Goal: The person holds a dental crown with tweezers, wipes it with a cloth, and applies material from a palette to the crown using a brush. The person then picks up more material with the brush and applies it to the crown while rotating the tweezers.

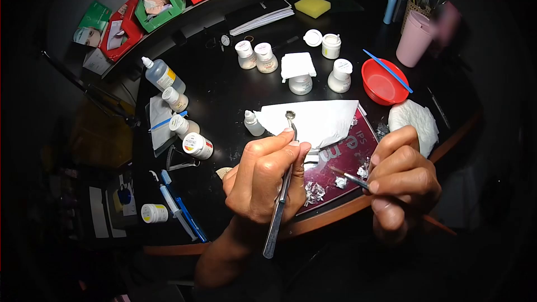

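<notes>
My left hand (267,176) is closed around metal tweezers (275,226), whose tips point away from me. At those tips sits a small, dark-centred, ring-like piece (290,114), too small to name surely, over a white paper tissue (330,120). Pinched in my right hand (404,182) is a thin brush (353,178) with an orange handle end; its fine tip points left, apart from the tweezers. Below the brush tip lies a purple pad (341,187) with crumpled foil bits (314,192). A small white dropper bottle (253,123) stands left of the tissue.
Several labelled jars (266,57) stand at the back and left. A red bowl (386,81) with a blue stick across it is at right, near a folded white tissue (414,126) and pink cup (415,39). A yellow sponge (313,6) and colored bins (162,3) sit farther back.
</notes>
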{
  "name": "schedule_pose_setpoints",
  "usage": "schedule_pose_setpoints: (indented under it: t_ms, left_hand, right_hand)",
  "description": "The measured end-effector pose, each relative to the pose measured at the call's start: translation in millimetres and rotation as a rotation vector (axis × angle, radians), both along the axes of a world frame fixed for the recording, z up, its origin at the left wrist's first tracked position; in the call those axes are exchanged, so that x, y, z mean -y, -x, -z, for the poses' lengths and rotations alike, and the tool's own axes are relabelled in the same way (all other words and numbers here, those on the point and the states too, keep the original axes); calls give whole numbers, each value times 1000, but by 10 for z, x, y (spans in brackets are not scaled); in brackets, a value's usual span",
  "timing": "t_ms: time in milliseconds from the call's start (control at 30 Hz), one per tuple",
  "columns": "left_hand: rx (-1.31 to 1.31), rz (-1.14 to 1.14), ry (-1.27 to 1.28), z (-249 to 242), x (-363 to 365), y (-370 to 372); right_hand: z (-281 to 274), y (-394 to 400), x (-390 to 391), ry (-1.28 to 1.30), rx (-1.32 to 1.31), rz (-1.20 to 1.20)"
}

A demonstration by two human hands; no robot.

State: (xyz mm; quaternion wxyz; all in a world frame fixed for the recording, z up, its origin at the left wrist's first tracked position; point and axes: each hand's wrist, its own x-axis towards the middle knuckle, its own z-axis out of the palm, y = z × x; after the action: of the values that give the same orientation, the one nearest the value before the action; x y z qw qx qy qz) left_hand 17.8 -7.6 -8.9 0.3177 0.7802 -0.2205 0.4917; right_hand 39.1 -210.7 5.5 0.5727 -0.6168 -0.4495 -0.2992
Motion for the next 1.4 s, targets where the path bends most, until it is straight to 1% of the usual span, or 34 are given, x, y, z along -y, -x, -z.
schedule_pose_setpoints:
  t_ms: [33, 67, 167, 300, 333, 400, 567, 733, 1067, 1400]
  left_hand:
    - [19, -2, -10, -2, 2, -1]
    - [39, -3, -21, -5, 5, -2]
    - [33, 10, -3, 36, 16, 15]
    - [76, 43, -5, 59, 1, -5]
    - [59, 61, 11, 75, 0, 6]
    - [56, 50, 7, 56, 5, 21]
    - [53, 46, 63, 41, 60, 32]
    - [28, 41, 111, 79, 87, 42]
    - [-6, 59, 128, 52, 80, 54]
    - [15, 52, 100, 70, 74, 53]
  right_hand:
    - [-2, 9, -49, -73, -56, 36]
    - [13, -21, -85, -84, -96, 56]
    - [155, -166, -289, -233, -212, -19]
    - [179, -102, -497, -292, -281, -23]
    - [224, -141, -530, -292, -227, -22]
    - [251, -136, -598, -292, -214, -10]
    - [278, -215, -614, -214, -52, 49]
    - [298, -218, -577, -185, -29, 67]
    - [303, -217, -573, -123, 49, 162]
    - [259, -184, -531, -56, 46, 156]
